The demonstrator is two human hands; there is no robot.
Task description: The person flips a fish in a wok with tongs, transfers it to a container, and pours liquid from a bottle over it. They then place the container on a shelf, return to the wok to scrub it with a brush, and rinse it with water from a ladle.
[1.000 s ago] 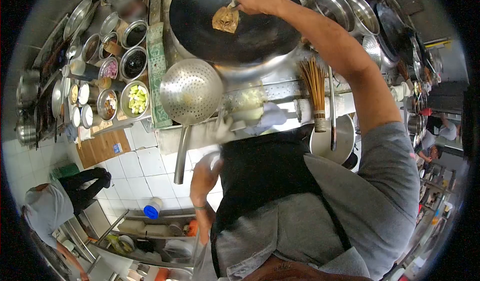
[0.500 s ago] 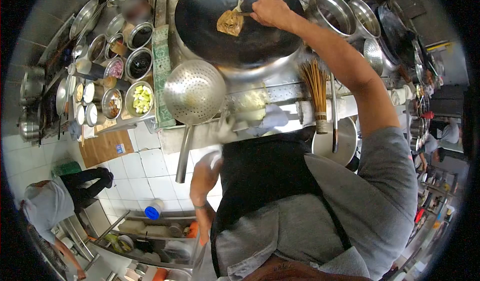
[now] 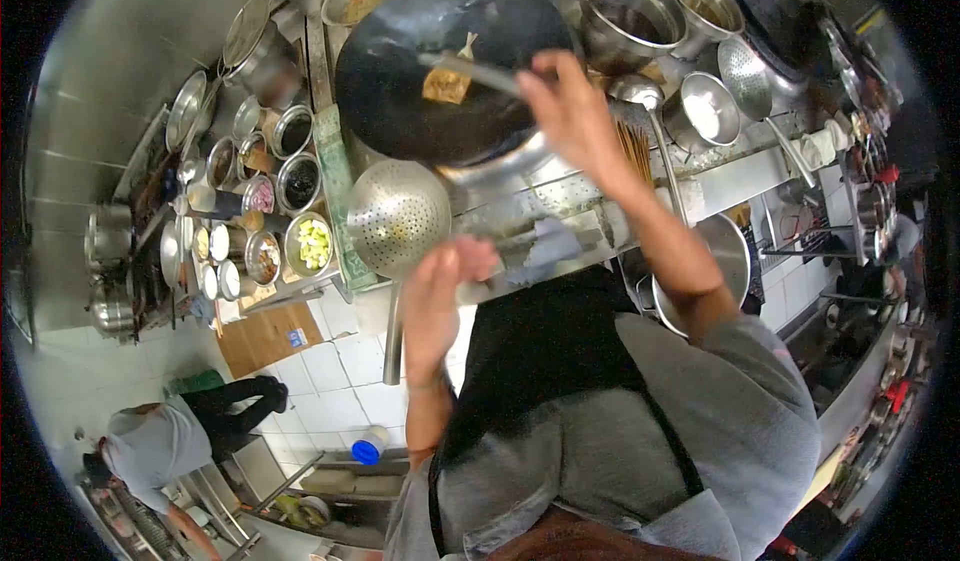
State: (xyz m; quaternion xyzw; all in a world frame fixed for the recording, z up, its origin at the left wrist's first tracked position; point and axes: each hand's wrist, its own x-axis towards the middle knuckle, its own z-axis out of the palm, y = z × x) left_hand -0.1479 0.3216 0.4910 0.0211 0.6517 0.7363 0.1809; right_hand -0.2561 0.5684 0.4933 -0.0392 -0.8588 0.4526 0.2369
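Observation:
My right hand point(image 3: 572, 116) is closed around a slim metal utensil, smeared by motion, whose far part reaches over the black wok point(image 3: 390, 121). Beneath that utensil, a browned piece of food with a pale tail-like end, which looks like fish point(image 3: 446, 86), lies in the wok. My left hand point(image 3: 432, 296) is raised in front of the counter edge, blurred, its fingers stretched out and nothing visible in them. It overlaps the handle side of a perforated metal strainer point(image 3: 398, 216). A grey-blue cloth point(image 3: 548, 248) lies on the counter edge to its right.
Bowls of ingredients, one with chopped green pieces point(image 3: 312, 244), stand at left. Metal pots point(image 3: 632, 11), a ladle point(image 3: 637, 89) and a bamboo brush point(image 3: 632, 146) are at right. A white bucket point(image 3: 735, 246) stands below. Another person point(image 3: 170, 451) bends at lower left.
My left hand has risen from beside my apron toward the strainer. My right hand has drawn back toward me and right, with the utensil now angled over the wok. The camera view has shifted.

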